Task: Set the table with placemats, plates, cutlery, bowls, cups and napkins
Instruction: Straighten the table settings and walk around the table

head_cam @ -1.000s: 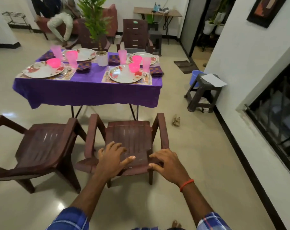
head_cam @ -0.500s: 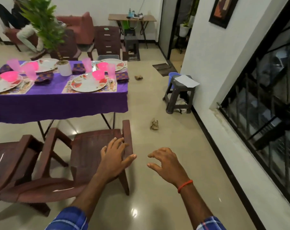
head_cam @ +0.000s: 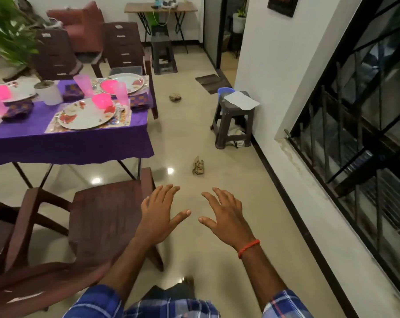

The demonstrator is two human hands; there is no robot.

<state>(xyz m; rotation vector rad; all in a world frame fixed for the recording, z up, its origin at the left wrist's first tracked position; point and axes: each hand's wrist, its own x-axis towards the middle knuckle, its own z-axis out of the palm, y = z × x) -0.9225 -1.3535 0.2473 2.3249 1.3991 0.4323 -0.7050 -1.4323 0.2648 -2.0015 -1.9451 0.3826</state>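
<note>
L hand (head_cam: 158, 216), R hand (head_cam: 226, 218) spread wide | floor (head_cam: 217, 138) open btwn surface (head_cam: 79, 148) edge, wall (head_cam: 274, 76) | 3 bowls (head_cam: 102, 101), 3 cups (head_cam: 121, 94) in view

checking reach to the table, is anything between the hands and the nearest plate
Yes: the brown chair stands before the near edge of the table, between the left hand and the nearest plate. The right hand hangs over floor right of the chair, where only a crumpled paper lies ahead.
</note>
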